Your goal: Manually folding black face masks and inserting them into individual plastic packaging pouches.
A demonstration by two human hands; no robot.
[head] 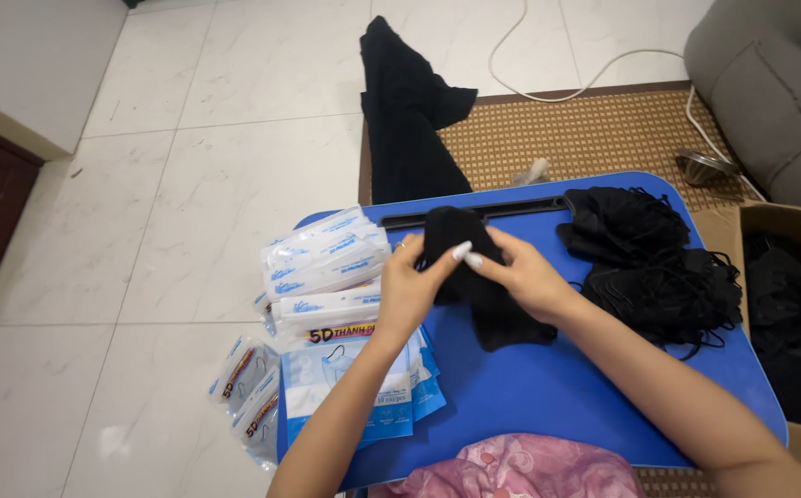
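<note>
Pink cloth point(520, 470) at my lap; both hands pinch a black mask stack point(474, 277).
I'd square its edges over the blue counter point(548, 387) first.

two hands point(469, 277), one blue tray table point(548, 387), one cardboard box point(788, 221), two heaps of black masks point(658, 267).

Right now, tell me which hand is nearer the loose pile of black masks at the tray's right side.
Right. The right hand grips the stack of black masks just left of the pile of black masks; the left hand sits farther left, beside the clear packets.
</note>
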